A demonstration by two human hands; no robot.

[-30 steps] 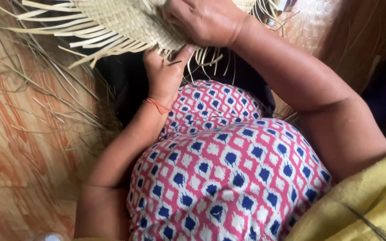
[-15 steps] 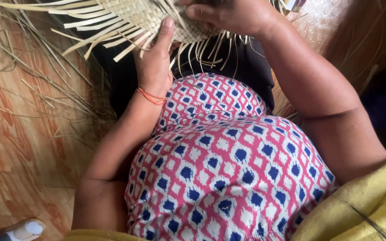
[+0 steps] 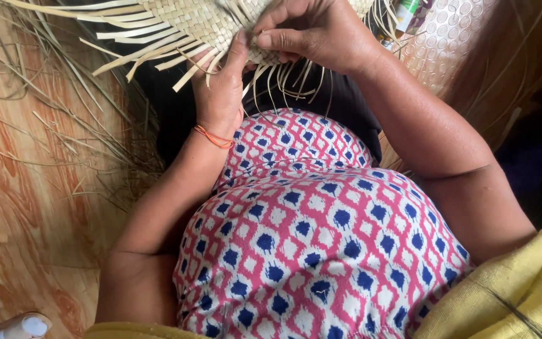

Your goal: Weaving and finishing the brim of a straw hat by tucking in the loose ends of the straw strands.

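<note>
Up top, both hands' fingers pinch the woven mat.

Orange wood-grain floor carries scattered dry straw strands and, perhaps, a white bottle.
</note>
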